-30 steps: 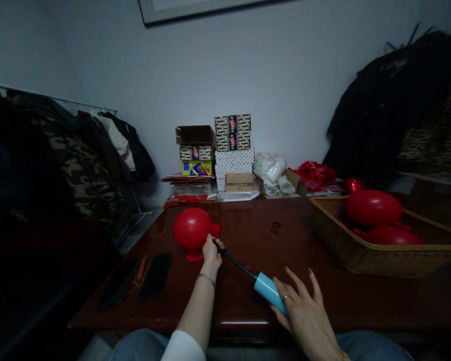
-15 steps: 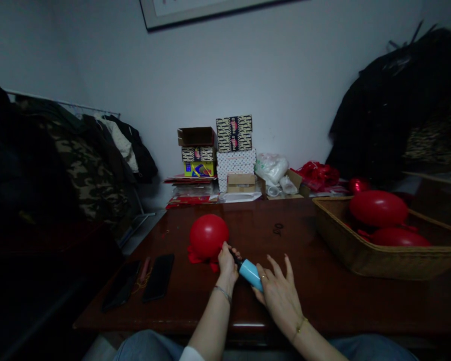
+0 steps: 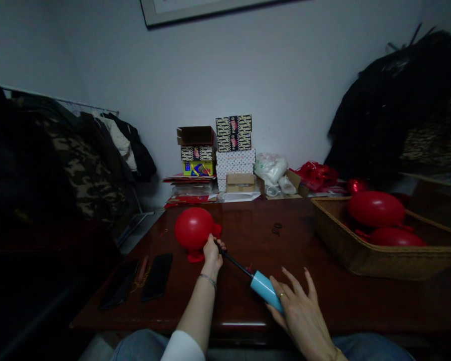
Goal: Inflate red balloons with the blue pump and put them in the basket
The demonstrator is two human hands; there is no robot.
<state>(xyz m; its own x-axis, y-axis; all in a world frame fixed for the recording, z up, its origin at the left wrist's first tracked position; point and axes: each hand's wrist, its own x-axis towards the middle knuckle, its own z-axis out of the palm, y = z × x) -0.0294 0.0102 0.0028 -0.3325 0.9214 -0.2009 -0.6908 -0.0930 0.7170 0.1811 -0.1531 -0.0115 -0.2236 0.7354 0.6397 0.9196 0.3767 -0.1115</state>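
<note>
Pump [image 3: 266, 291] lies slantwise between the 2 hands, its long axis running from the far left, at the left hand [image 3: 213, 252], to the near right, at the right hand [image 3: 300, 308]. Its black rod [image 3: 237, 263] shows bare between the blue barrel and the left fist, so the 2 hands sit well apart along that line. At the far end is the red balloon [image 3: 194, 226], round and taut, just beyond the left hand and to its left, low over the counter [image 3: 248, 225]. The left hand is clearly the nearer of the 2; the right is well away from the balloon.

The left hand is closed around the rod's black far end, right against the balloon; whether it also pinches the neck cannot be told, since the fingers hide the join. The right hand has the blue barrel between thumb and fingers, with at least 2 fingers raised and spread off it. Everything seems to hang on rod and balloon mouth staying in 1 line at the left hand.
</note>
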